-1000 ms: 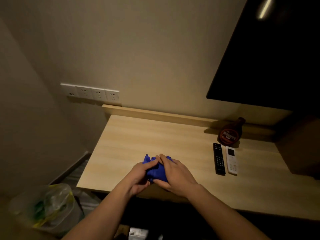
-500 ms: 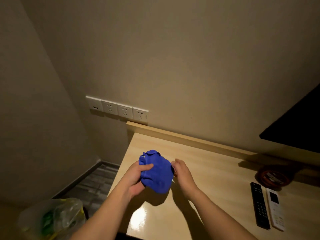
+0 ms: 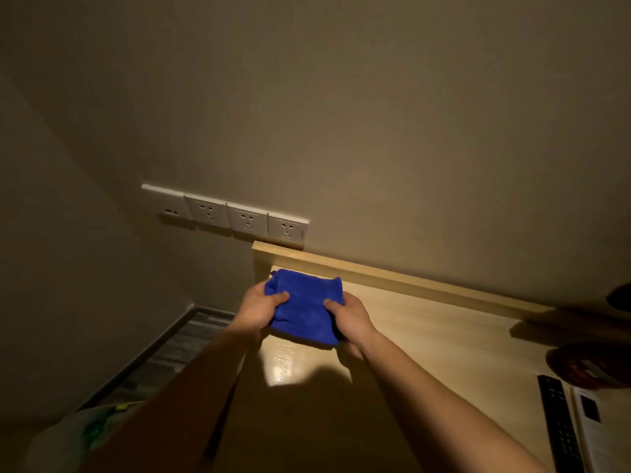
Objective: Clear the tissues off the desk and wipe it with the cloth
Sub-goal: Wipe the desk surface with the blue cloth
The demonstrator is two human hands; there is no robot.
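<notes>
We hold the folded blue cloth between both hands, our left hand gripping its left edge and our right hand its right edge, thumbs on top. It sits above the wooden table near the far left corner, below the wall sockets. A black remote lies at the right.

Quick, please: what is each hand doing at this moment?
Left hand: closed on the left side of the blue cloth.
Right hand: closed on the right side of the same cloth.
</notes>
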